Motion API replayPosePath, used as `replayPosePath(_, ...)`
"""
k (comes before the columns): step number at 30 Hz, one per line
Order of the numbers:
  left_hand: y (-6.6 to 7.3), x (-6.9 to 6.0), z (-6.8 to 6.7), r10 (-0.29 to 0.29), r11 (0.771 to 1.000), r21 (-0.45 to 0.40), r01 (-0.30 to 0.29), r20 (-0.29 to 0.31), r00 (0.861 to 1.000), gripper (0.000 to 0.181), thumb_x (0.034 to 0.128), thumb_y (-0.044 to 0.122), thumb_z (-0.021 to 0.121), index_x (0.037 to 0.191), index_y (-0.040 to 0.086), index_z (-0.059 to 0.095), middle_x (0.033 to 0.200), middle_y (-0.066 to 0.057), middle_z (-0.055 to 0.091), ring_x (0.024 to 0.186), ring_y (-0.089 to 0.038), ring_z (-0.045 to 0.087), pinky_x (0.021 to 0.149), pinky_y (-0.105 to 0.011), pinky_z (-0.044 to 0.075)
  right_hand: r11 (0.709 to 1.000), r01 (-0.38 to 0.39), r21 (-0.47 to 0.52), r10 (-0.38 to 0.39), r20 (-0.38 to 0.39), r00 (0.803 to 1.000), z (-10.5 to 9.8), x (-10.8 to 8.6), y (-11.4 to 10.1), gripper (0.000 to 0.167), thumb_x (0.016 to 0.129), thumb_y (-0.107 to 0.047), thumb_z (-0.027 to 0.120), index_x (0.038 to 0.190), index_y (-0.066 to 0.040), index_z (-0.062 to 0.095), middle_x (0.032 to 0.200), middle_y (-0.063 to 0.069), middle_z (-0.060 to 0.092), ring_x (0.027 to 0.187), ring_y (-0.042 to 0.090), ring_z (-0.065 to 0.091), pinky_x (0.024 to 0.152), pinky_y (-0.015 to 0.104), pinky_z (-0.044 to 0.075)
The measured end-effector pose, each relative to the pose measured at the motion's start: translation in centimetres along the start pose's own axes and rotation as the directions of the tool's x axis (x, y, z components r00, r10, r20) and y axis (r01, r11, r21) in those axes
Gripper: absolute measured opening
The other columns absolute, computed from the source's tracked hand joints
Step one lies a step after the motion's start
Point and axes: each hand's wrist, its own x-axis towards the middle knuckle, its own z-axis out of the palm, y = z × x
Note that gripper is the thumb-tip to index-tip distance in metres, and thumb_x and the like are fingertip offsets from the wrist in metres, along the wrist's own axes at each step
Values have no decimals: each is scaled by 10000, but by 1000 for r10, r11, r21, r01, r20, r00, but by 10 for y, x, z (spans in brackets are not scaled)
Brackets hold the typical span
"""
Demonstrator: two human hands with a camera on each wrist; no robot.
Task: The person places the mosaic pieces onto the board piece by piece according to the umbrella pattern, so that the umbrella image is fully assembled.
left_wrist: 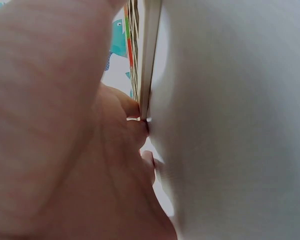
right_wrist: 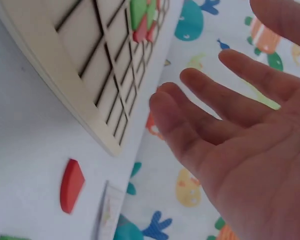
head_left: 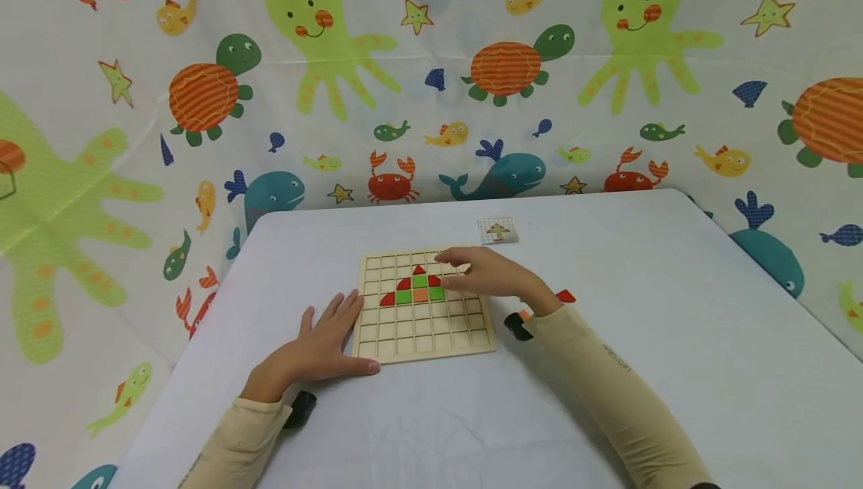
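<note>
Fingers, left hand (head_left: 322, 343): straight and spread, tips touching the left edge of the gridded wooden board (head_left: 387, 328), thumb beside its near left corner. Fingers, right hand (head_left: 491, 270): extended, lightly bent, thumb parted from forefinger, above the board's far right part; whether the thumb touches a piece cannot be told.

Board: lying flat on the white table (head_left: 573, 429), in front of the person, between the two hands. Nearly square, so no marked long axis; sides run away from the person, near edge slanting slightly, its right end farther off.

Pieces seated on the board: red triangle (head_left: 419, 269), apex pointing away from the person; next row, green square (head_left: 419, 281) between two red pieces (head_left: 404, 284); nearest row, long axis left to right, one red corner piece (head_left: 387, 299), then green, salmon square (head_left: 421, 295), green.

Loose items: red piece (head_left: 565, 296), right of the board, beyond the right forearm; green piece (right_wrist: 12, 238), cut by the frame; pattern card (head_left: 497, 230), beyond the board, long axis roughly left to right.
</note>
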Motion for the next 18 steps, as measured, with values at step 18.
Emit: replayPosePath(18, -4, 2, 3, 3, 1000, 2, -3, -6, 1000, 1310, 794, 702, 817, 1702, 7, 179, 1775, -210, 105, 1618, -466, 6, 1182, -761, -102, 984, -178, -2, 178, 12, 984, -36, -22, 21, 723, 1061, -342, 683, 1668, -99, 375, 1677, 201, 397, 1498, 449, 421, 1127, 626, 442)
